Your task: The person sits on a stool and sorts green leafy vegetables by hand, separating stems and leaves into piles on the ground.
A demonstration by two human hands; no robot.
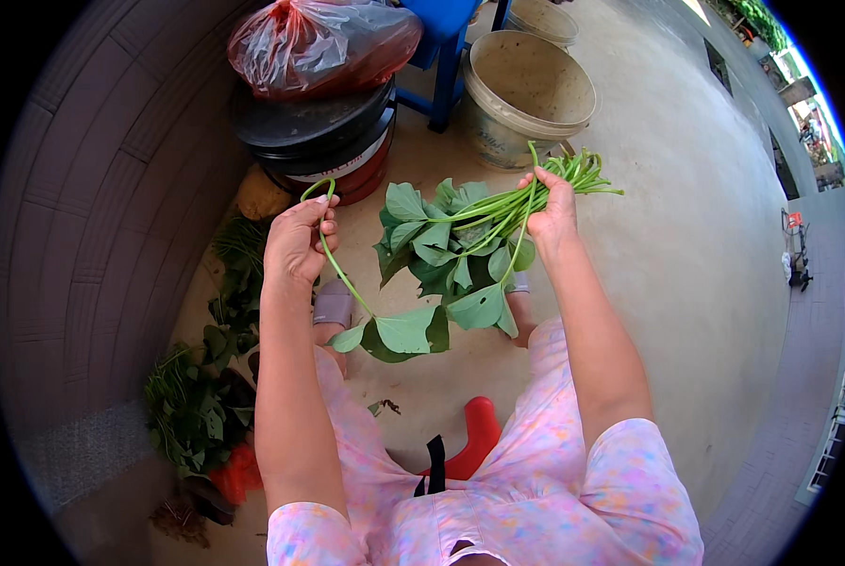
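Note:
My right hand (pixel 553 201) is closed around a bunch of leafy green stems (pixel 496 219), probably sweet potato leaves. Their cut ends stick out to the right and the broad leaves hang to the left. Between the fingertips of my left hand (pixel 302 237) is a single leaf stem (pixel 337 265), its upper end bent into a loop. The leaf (pixel 404 332) on that stem hangs low between my forearms. One more stem crosses upright over the bunch at my right hand, and its leaf (pixel 482 308) droops below.
More bundled greens (pixel 196 410) lie along the tiled wall (pixel 89 233), by a red plastic bag (pixel 237 474). Ahead stand a lidded black bucket (pixel 323 127) bearing a filled plastic bag (pixel 323 49), a blue stool (pixel 443 71) and an open dirty bucket (pixel 528 92). Something red (pixel 475 439) lies between my legs.

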